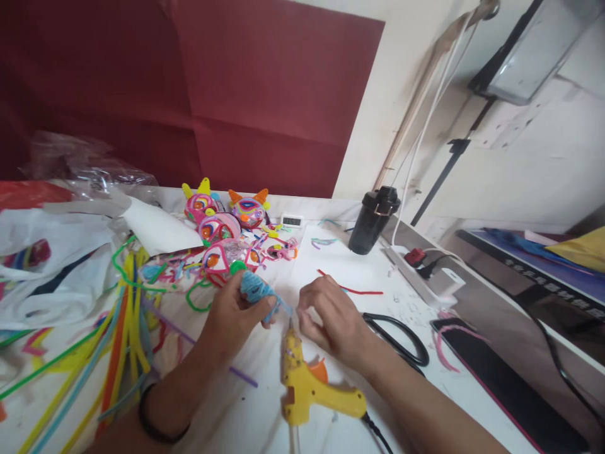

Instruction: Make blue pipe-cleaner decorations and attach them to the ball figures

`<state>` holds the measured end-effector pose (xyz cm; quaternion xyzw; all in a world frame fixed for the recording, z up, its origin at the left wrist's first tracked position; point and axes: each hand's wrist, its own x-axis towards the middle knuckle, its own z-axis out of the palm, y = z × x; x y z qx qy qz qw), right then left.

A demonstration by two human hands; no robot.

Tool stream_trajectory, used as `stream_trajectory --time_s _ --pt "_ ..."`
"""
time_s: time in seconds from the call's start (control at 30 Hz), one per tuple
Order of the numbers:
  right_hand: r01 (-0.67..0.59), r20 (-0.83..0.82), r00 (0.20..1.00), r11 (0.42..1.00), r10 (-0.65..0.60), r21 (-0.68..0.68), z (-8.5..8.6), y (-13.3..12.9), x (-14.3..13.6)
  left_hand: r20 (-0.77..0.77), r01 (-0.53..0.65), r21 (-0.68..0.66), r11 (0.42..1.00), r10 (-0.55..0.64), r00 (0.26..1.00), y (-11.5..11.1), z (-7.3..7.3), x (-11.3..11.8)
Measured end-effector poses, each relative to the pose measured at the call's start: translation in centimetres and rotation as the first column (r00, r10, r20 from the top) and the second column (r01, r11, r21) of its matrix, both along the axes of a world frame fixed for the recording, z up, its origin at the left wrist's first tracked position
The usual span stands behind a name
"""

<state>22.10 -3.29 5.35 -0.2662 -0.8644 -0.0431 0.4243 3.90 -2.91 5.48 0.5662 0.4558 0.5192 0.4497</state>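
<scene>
My left hand (239,318), with a black band on its wrist, is closed around a light blue fuzzy piece (256,288) near the middle. A thin blue strand runs from that piece toward the tip of the yellow glue gun (300,378), which lies on the table between my arms. Close to the strand's end, my right hand (328,315) has its fingers curled in a pinch; whatever is between the fingertips is too small to make out.
Colourful animal-like crafts (248,211) stand behind my left hand. Pipe cleaners (125,334) spread at the left beside plastic bags (51,265). Rightward are black-handled scissors (401,337), a red pipe cleaner (363,292), a black bottle (373,221), a power strip (420,277) and a dark phone-like slab (510,384).
</scene>
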Motion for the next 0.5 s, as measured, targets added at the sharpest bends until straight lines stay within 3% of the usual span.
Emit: stream_trajectory --time_s 0.1,0.17,0.27,0.37,0.43,0.5 --pt "-0.034 -0.260 0.965 0.963 -0.038 -0.267 -0.2 0.3 0.1 -0.006 0.015 0.011 1.000 -0.015 1.000 -0.4 0.2 0.0" --pt "0.002 -0.317 0.939 0.924 -0.134 -0.384 -0.4 0.6 0.2 -0.025 0.015 0.032 0.999 -0.014 1.000 -0.4 0.0 0.1" --pt "0.131 -0.242 0.934 0.884 -0.262 -0.449 -0.7 1.2 0.8 -0.073 -0.005 0.074 0.997 0.011 0.997 -0.4 -0.5 0.0" --pt "0.243 -0.101 0.946 0.882 -0.307 -0.404 -1.1 1.8 1.4 -0.151 -0.037 0.111 0.993 0.054 0.987 -0.3 -0.8 0.0" --pt "0.260 -0.047 0.953 0.890 -0.298 -0.376 -1.3 1.9 1.5 -0.210 -0.054 0.152 0.987 0.086 0.974 -0.4 -0.9 0.1" --pt "0.233 -0.064 0.955 0.865 -0.290 -0.445 -1.2 1.7 1.3 -0.252 -0.061 0.185 0.981 0.107 0.962 -0.5 -0.9 0.1"
